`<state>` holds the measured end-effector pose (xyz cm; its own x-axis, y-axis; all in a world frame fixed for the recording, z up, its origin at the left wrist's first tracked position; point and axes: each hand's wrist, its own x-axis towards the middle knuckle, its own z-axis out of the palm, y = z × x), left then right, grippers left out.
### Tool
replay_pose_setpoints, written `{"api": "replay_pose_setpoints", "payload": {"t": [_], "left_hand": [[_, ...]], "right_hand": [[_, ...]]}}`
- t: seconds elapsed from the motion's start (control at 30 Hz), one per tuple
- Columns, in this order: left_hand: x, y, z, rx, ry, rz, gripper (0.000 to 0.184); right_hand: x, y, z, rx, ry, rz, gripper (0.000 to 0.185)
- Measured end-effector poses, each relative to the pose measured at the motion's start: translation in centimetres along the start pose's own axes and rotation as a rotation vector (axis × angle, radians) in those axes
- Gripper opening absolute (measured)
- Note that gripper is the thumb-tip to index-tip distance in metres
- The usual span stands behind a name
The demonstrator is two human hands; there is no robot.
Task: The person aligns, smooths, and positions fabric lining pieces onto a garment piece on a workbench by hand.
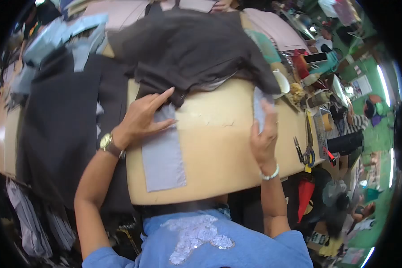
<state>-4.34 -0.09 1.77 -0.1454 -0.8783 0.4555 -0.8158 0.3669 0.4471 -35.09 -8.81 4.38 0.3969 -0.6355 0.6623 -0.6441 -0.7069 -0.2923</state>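
A dark brown garment [196, 49] lies bunched across the far half of the pale tabletop [214, 152]. My left hand [143, 117] rests with thumb and index finger spread, the index fingertip at the garment's near edge. Beneath that palm a light grey cloth strip [163, 163] runs towards the table's front edge. At the right, my right hand [264, 138] is beside a second light grey cloth piece [258, 107] that comes out from the garment. Its fingers are stretched upward, apart from the thumb, and somewhat blurred; their contact with the cloth is unclear.
Dark fabric [60, 129] drapes over the left side. Scissors [309, 154] and thread snips [298, 147] lie on the right, near a wire basket [320, 127]. A white cup [281, 82] and a phone [316, 58] stand farther back. Pink fabric stacks [274, 29] lie beyond.
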Motion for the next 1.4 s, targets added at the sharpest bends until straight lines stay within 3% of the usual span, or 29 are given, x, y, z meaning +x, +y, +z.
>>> {"api": "replay_pose_setpoints", "payload": {"t": [0.07,0.17,0.37,0.47,0.57,0.67,0.83,0.87,0.93,0.97,1.0,1.1,1.13,1.17,1.23,1.3,1.37,1.4], "left_hand": [[0.6,0.6,-0.6,0.141,0.183,0.034,0.056],[2.4,2.3,-3.2,0.192,0.365,0.1,0.036],[5.1,3.7,-7.6,0.287,0.217,0.056,0.034],[6.2,3.6,-8.0,0.175,0.214,-0.06,0.032],[7.7,4.1,-7.4,0.047,0.224,-0.165,0.028],[8.9,4.0,-6.0,-0.153,0.203,-0.246,0.027],[11.4,3.5,-5.0,-0.75,0.14,-0.536,0.035],[11.6,3.2,-4.8,-0.887,0.104,-0.587,0.045],[12.3,3.0,-4.3,-1.115,0.104,-0.684,0.052],[12.6,3.0,-4.1,-1.227,0.101,-0.73,0.055],[12.7,3.0,-3.8,-1.263,0.087,-0.733,0.064],[11.9,3.2,-3.8,-1.442,0.061,-0.768,0.078],[11.4,1.9,-3.8,-1.553,0.027,-0.751,0.067],[10.6,1.1,-3.6,-1.592,0.072,-0.694,0.061],[8.6,0.5,-3.3,-1.666,0.167,-0.575,0.049],[7.9,1.2,-4.5,-1.494,0.177,-0.575,0.028],[7.9,2.2,-5.7,-1.102,0.157,-0.797,0.029],[7.1,2.9,-5.7,-1.151,0.191,-0.791,0.035]], "right_hand": [[2.0,4.1,0.0,-0.064,0.157,0.09,0.059],[4.2,7.5,0.3,-0.109,0.247,0.146,0.065],[9.2,12.8,3.4,-0.215,0.089,0.242,0.071],[12.3,14.1,5.7,-0.305,-0.011,0.256,0.075],[14.3,14.1,7.5,-0.337,-0.228,0.324,0.068],[15.6,13.4,7.4,-0.244,-0.304,0.363,0.06],[16.9,11.4,6.7,0.064,0.1,0.24,0.056],[17.4,10.0,6.1,0.121,0.158,0.2,0.057],[17.9,6.1,5.1,0.22,0.214,-0.01,0.058],[17.9,3.6,4.6,0.233,0.134,0.004,0.059],[17.7,1.4,4.9,0.34,0.209,-0.141,0.058],[14.8,-5.1,5.9,0.473,0.149,-0.325,0.057],[13.7,-6.9,6.5,0.499,0.178,-0.396,0.065],[12.2,-8.8,6.6,0.546,0.041,-0.35,0.063],[9.5,-11.6,6.5,0.549,0.015,-0.428,0.059],[7.2,-13.4,5.3,0.528,-0.026,-0.477,0.057],[5.9,-14.0,2.8,0.535,0.156,-0.603,0.052],[6.0,-13.7,1.2,0.526,0.206,-0.611,0.051]]}}
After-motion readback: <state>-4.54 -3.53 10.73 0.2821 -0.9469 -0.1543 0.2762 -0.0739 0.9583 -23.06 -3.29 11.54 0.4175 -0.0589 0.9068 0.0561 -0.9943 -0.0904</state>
